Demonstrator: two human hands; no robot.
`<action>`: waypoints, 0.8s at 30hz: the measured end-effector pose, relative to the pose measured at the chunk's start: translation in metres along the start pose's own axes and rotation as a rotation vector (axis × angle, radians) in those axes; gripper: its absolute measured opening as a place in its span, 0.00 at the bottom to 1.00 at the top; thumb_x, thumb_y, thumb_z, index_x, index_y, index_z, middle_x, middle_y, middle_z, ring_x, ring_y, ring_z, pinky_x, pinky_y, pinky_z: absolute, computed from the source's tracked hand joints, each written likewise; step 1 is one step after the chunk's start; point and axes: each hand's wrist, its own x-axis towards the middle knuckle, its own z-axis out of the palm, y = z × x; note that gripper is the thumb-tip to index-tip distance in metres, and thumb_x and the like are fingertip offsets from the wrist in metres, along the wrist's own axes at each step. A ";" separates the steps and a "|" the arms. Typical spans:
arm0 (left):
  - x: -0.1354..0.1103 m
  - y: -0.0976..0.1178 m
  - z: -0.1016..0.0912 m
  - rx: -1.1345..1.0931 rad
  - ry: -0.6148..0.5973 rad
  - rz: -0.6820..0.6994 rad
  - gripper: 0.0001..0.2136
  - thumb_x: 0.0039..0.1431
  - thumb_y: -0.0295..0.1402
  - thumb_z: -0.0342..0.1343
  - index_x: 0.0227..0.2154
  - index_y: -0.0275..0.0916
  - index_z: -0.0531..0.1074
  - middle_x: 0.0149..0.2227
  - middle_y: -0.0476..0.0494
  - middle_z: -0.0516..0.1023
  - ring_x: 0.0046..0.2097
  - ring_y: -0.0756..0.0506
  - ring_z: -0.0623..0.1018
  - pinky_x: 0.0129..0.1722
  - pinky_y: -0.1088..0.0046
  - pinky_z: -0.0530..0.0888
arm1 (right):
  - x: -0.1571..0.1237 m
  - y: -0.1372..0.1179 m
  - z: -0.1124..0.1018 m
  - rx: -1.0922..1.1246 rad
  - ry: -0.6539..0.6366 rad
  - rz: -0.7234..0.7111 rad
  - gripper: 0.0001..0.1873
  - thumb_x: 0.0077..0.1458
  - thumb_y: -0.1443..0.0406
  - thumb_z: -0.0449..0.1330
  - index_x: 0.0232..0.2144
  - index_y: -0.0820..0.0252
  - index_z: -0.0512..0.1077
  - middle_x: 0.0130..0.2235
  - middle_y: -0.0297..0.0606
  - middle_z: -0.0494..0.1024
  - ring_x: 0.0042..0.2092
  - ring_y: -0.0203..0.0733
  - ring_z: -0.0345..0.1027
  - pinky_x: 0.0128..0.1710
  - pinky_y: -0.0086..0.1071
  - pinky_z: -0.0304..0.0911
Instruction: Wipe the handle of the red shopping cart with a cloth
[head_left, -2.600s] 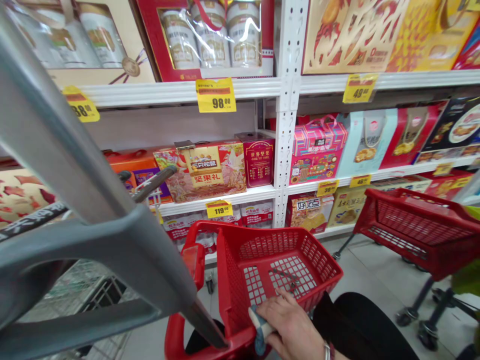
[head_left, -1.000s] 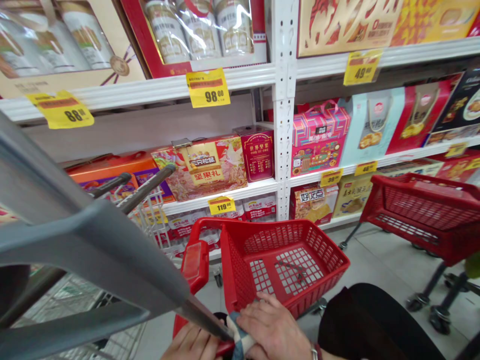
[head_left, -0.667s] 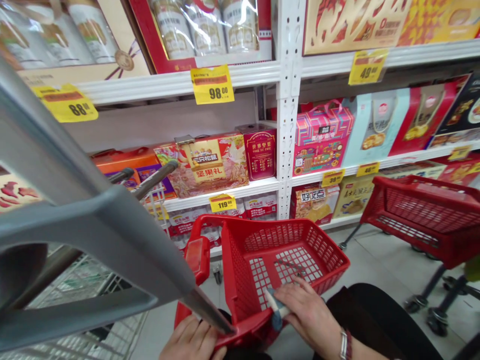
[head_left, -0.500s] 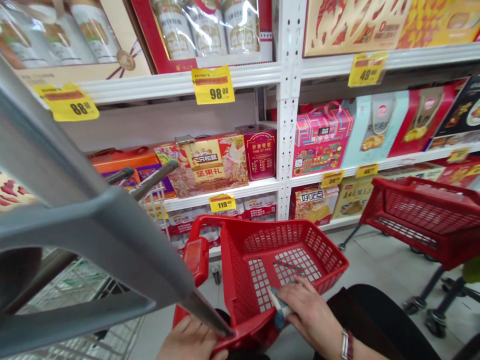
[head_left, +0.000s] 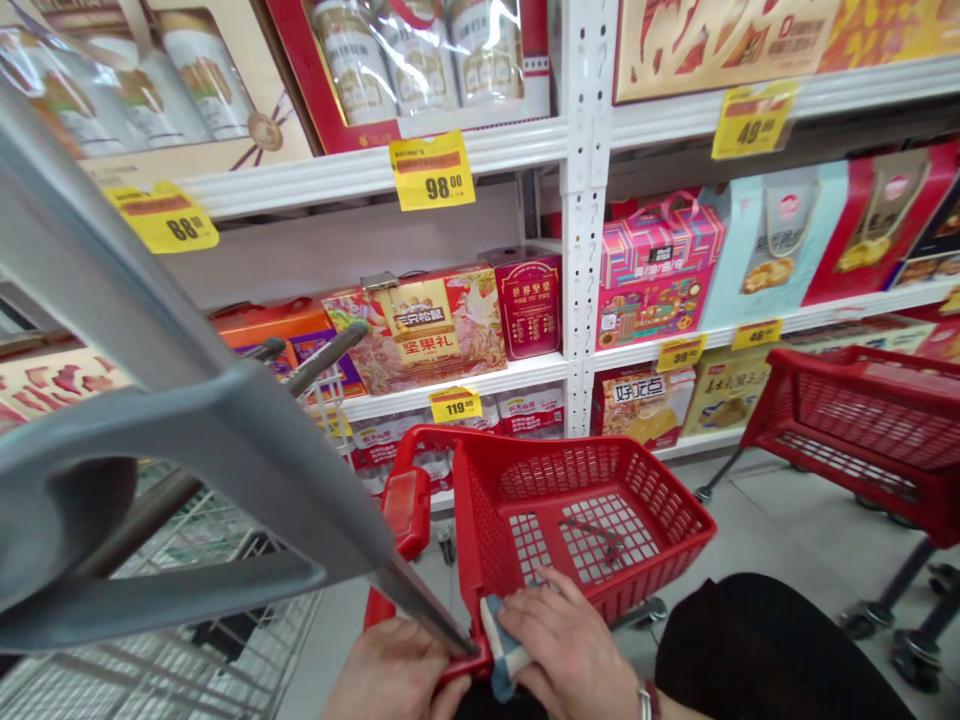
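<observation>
Left hand [head_left: 397, 662] back up at near corner of red basket [head_left: 474, 520], fingers curled round rim, gripping. Right hand [head_left: 568, 640] just beside, fingers bent over blue-and-white cloth [head_left: 496, 645], clasping it at near rim. Grey pole [head_left: 424, 603] slants to same corner, crowding left side. Basket open upward; floor strip [head_left: 761, 515] separates it from second red cart [head_left: 862, 425].

Blue-white cloth [head_left: 497, 648], red basket [head_left: 474, 530]
</observation>
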 end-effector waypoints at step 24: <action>0.004 0.016 0.006 0.099 0.295 -0.058 0.17 0.71 0.46 0.48 0.27 0.46 0.71 0.23 0.51 0.74 0.25 0.42 0.77 0.25 0.62 0.73 | -0.004 -0.020 0.011 0.069 0.057 0.072 0.26 0.60 0.65 0.67 0.59 0.57 0.67 0.54 0.42 0.79 0.54 0.49 0.72 0.66 0.48 0.54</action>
